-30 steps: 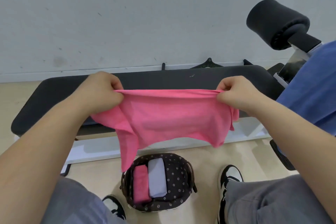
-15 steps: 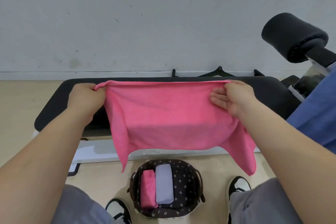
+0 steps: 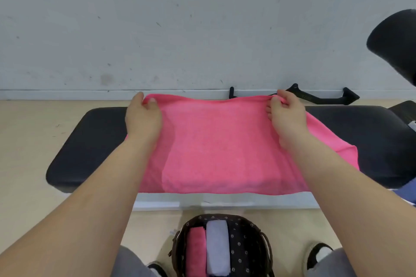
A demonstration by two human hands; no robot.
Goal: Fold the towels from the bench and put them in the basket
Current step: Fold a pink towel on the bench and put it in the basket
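A bright pink terry towel (image 3: pixel 220 148) lies spread across the black padded bench (image 3: pixel 90 146), its near edge hanging just over the bench's front. The left hand (image 3: pixel 143 117) pinches the towel's far left corner between thumb and fingers; the right hand (image 3: pixel 287 114) grips the far right corner with curled fingers. On the floor below, the dark flower-print round basket (image 3: pixel 245 245) holds a folded pink towel (image 3: pixel 197 252) beside a folded pale lavender towel (image 3: pixel 217 249), touching.
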